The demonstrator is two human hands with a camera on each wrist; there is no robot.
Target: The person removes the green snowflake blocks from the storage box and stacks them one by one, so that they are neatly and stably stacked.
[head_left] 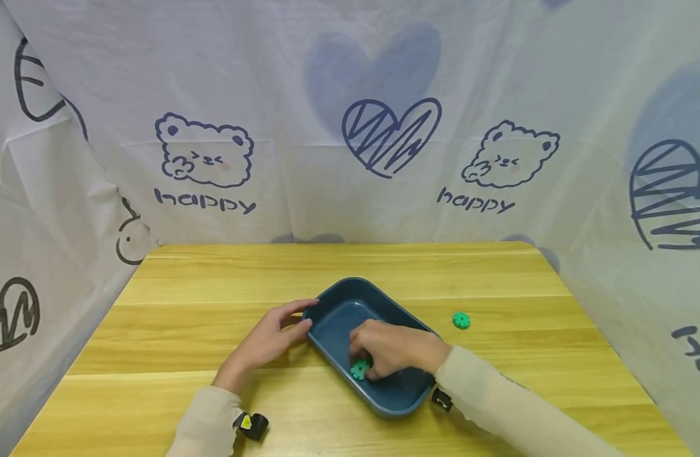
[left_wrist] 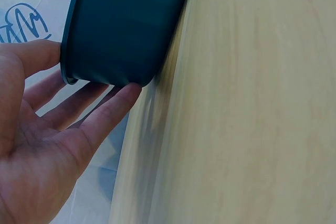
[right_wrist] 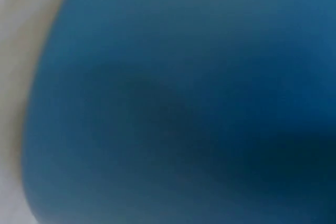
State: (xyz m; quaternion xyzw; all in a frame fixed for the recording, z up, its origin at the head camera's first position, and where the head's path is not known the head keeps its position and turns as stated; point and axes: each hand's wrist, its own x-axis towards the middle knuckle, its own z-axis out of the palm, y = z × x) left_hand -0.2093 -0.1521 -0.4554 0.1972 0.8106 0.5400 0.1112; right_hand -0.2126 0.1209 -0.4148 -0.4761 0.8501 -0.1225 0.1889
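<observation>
A dark blue rectangular tray (head_left: 338, 317) with raised walls and rounded corners sits slantwise on the table. Inside it, my right hand (head_left: 384, 346) reaches down and pinches a green notched disc (head_left: 359, 369) between thumb and fingers, low over the tray floor. My left hand (head_left: 272, 336) touches the tray's left corner, its fingers fairly straight along the rim and outer wall; the left wrist view shows these fingers (left_wrist: 107, 114) against the tray wall (left_wrist: 126, 30). A second green notched disc (head_left: 461, 320) lies flat on the table to the tray's right. Only blurred blue tray wall (right_wrist: 157, 103) fills the right wrist view.
The wooden table (head_left: 184, 285) extends around the tray on all sides. White cloth (head_left: 292, 171) printed with bears and hearts hangs behind the table and along both sides. Dark wrist devices (head_left: 252, 426) are worn at the sleeve cuffs.
</observation>
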